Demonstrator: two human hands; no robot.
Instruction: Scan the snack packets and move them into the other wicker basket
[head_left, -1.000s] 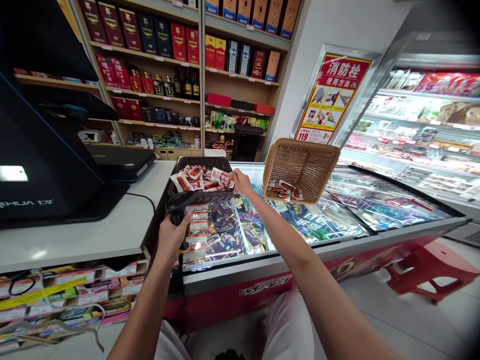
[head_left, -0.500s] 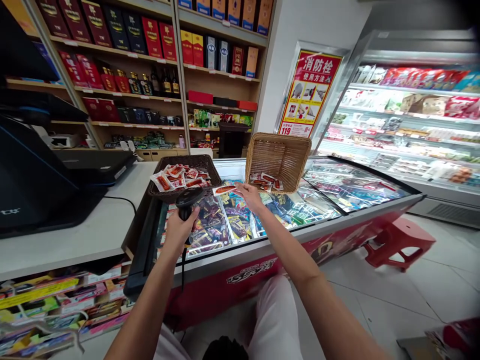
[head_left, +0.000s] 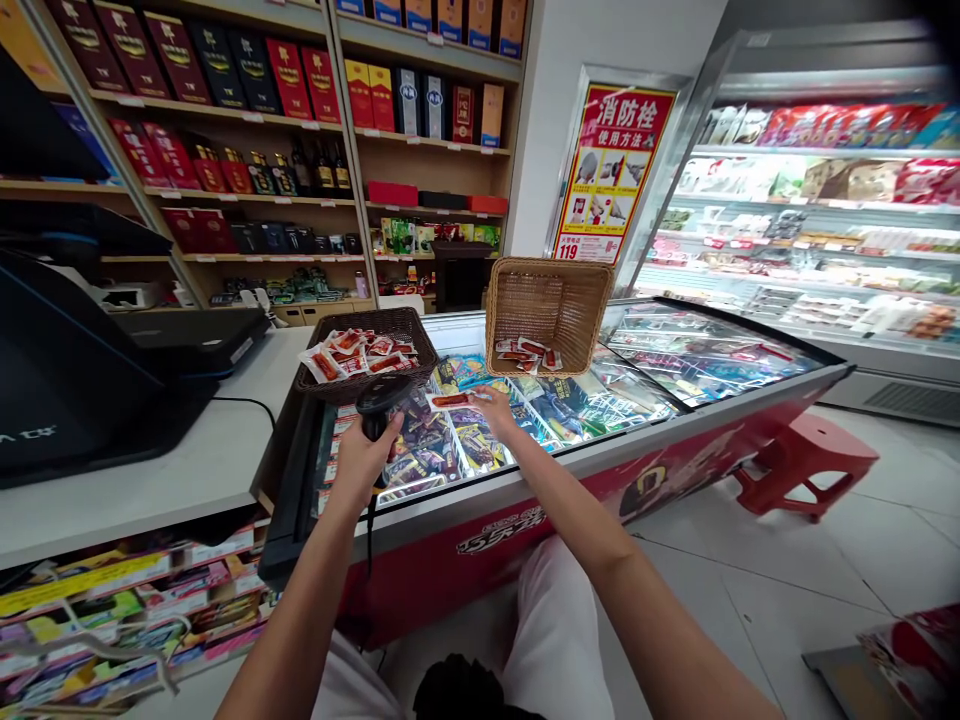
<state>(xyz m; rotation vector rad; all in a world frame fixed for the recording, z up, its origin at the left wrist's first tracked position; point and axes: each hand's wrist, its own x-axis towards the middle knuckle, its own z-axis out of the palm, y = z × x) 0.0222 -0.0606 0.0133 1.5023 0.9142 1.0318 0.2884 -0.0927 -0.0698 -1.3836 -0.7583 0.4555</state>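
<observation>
My left hand [head_left: 364, 455] is wrapped round the handle of a black barcode scanner [head_left: 381, 393], its cable hanging down below. Between the fingers of my right hand [head_left: 495, 410] is one end of a packaged sausage [head_left: 450, 401], which points left toward the scanner head, a small gap apart. Behind the scanner, a dark brown wicker basket [head_left: 431, 345] holds many packaged sausages [head_left: 360, 352]. A tan wicker basket [head_left: 551, 290], tilted with its mouth toward me, has several similar packets [head_left: 529, 353] at its bottom. Both baskets rest on the freezer.
The glass-topped chest freezer [head_left: 577, 465] runs across in front of me, full of packaged goods. A white counter [head_left: 150, 430] with a checkout machine [head_left: 75, 350] stands at left. A red stool [head_left: 814, 455] is on the floor at right. Shelves of boxes [head_left: 292, 80] line the back.
My right hand with the sausage packet has dropped slightly, toward me and away from the tan basket. The view has shifted a little; the scanner stays in my left hand.
</observation>
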